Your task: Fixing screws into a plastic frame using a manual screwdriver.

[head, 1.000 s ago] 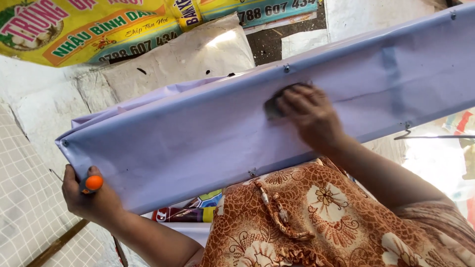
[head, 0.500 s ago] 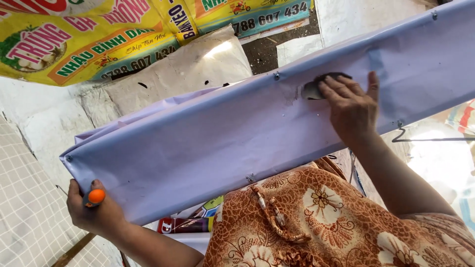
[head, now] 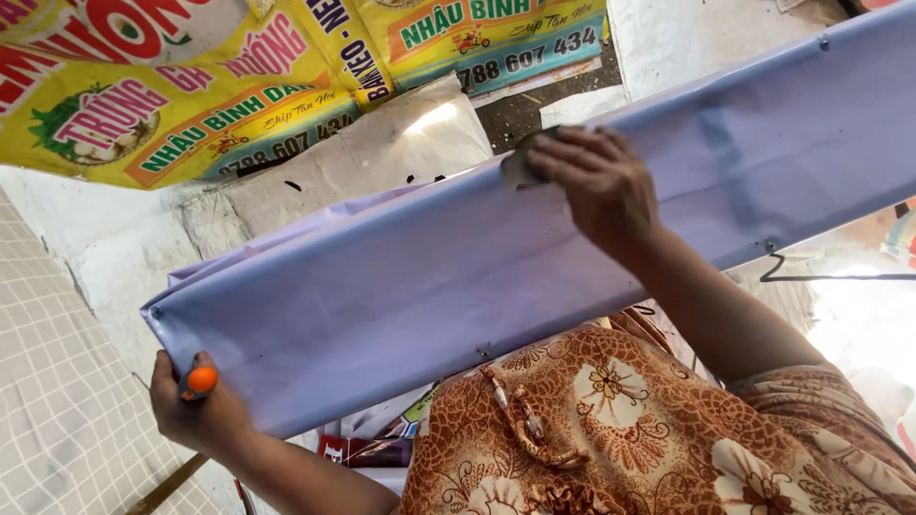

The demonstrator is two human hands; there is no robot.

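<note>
Fingers (head: 572,157) on grey pad (head: 517,170), lilac sheet (head: 401,286)

- A long pale-lilac panel (head: 401,286) slants across the scene, small fasteners along its edges.
- A grey pad (head: 520,164) lies at its upper edge.
- Checked tiling (head: 57,401) covers the surface at lower left.

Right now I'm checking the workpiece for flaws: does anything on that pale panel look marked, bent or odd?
Yes, slightly. The long pale lilac panel carries a darker vertical smudge right of the right hand, which presses a small grey pad against it. The left hand grips an orange-tipped tool at the panel's lower corner. No dents or tears show.
</note>
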